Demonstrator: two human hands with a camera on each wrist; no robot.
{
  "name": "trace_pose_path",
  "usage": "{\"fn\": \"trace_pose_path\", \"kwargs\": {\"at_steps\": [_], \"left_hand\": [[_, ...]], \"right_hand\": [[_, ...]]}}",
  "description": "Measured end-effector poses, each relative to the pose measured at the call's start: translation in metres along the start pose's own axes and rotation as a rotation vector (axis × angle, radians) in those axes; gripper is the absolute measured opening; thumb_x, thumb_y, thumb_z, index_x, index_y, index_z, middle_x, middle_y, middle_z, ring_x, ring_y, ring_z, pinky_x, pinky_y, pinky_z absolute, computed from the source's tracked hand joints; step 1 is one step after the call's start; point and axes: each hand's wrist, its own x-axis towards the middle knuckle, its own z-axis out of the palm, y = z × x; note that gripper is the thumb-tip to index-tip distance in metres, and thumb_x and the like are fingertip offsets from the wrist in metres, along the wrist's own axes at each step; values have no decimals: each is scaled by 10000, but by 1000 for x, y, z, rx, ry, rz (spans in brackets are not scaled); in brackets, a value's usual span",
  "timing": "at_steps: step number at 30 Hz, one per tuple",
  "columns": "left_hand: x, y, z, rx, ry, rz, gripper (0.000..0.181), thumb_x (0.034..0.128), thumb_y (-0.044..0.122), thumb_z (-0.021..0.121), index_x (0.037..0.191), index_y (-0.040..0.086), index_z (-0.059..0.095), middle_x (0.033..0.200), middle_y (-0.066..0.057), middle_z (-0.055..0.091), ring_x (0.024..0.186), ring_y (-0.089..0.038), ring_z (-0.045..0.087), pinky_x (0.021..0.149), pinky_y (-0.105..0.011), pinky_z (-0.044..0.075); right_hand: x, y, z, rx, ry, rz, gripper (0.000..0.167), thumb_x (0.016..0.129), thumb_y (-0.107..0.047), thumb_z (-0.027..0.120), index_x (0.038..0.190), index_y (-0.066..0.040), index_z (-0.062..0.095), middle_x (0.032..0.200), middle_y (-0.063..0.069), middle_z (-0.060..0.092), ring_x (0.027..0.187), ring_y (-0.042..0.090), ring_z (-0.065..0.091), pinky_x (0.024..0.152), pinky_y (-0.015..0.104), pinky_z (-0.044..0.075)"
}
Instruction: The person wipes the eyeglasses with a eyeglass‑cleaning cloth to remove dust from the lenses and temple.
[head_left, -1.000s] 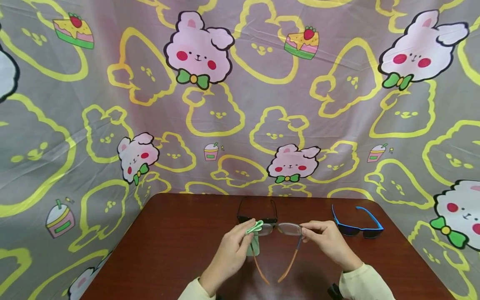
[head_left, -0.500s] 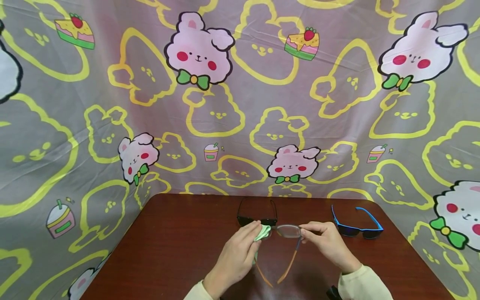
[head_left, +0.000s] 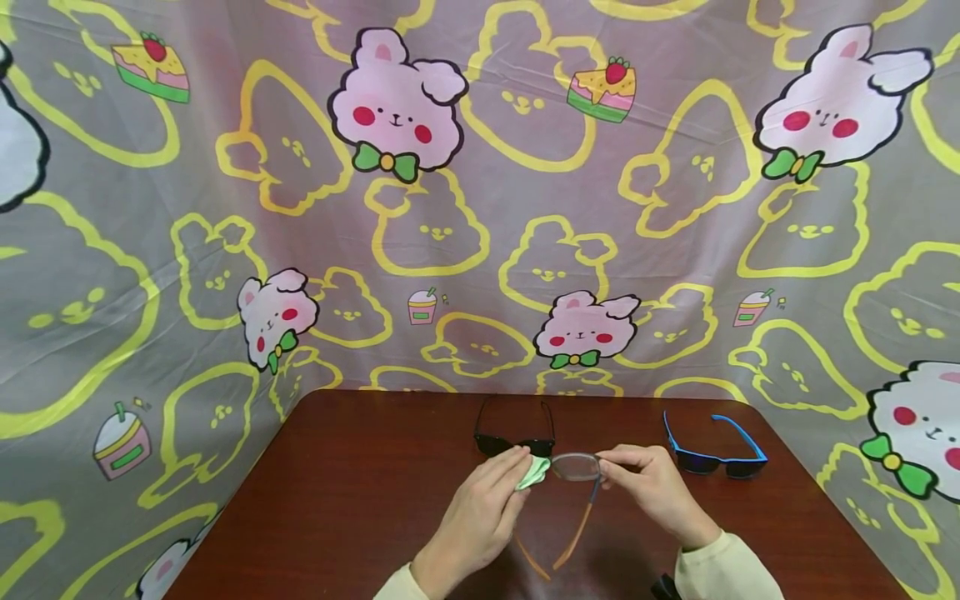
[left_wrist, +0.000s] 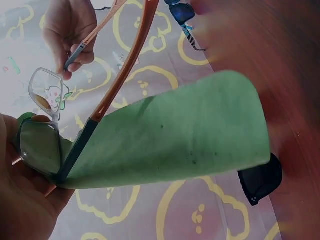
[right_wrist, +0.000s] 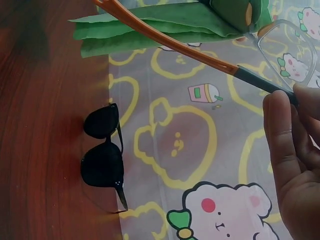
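Eyeglasses with a thin grey frame and orange-tipped temples are held above the table in the head view. My left hand pinches their left lens through a pale green cloth, which covers that lens. In the left wrist view a long flap of the cloth hangs out behind a temple, and the thumb and fingers of my left hand lie around the lens. At the other hinge, the thumb and fingers of my right hand pinch the frame. The right lens is uncovered.
Black sunglasses rest on the brown table just beyond my left hand. Farther right lie blue-framed sunglasses, temples unfolded. A grey curtain with cartoon rabbits encloses the back and sides.
My left hand has slid rightward with the cloth, from the outer edge of the left lens across toward the bridge. My right hand has stayed nearly still on the hinge.
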Motion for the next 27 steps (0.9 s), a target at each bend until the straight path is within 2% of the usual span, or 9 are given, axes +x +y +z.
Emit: {"fn": "trace_pose_path", "kwargs": {"at_steps": [3, 11, 17, 24, 27], "left_hand": [[1, 1, -1, -6, -13, 0, 373, 1018, 206, 382, 1232, -20, 588, 1294, -127, 558, 1183, -246, 536, 970, -350, 420], [0, 4, -1, -48, -116, -69, 380, 1013, 241, 408, 1258, 7, 582, 1313, -100, 549, 1234, -194, 491, 1017, -338, 374], [1, 5, 0, -41, -112, -49, 350, 992, 205, 462, 1248, 3, 588, 1287, -107, 569, 1205, -205, 519, 997, -351, 396], [4, 6, 0, -68, -112, -53, 336, 977, 181, 497, 1250, 8, 590, 1297, -91, 563, 1199, -202, 525, 990, -355, 403], [5, 7, 0, -65, -120, -49, 346, 992, 218, 471, 1248, 23, 596, 1306, -80, 557, 1201, -195, 521, 988, -354, 405]], "right_hand": [[0, 1, 1, 5, -3, -5, 135, 879, 65, 592, 965, 107, 688, 830, 48, 684, 648, 228, 646, 594, 352, 541], [-1, 0, 1, -31, -2, -13, 137, 871, 66, 601, 969, 104, 689, 817, 42, 677, 642, 204, 651, 590, 350, 541], [-1, 0, 3, -66, -17, -18, 138, 868, 55, 613, 972, 76, 702, 811, 37, 672, 625, 253, 646, 585, 363, 539], [0, 6, 5, -78, -34, -117, 167, 835, 127, 611, 951, 58, 710, 797, 79, 673, 624, 231, 634, 561, 321, 527], [0, 6, 7, -101, -37, -131, 198, 822, 140, 617, 945, 25, 721, 796, 68, 677, 631, 228, 630, 567, 287, 516]]}}
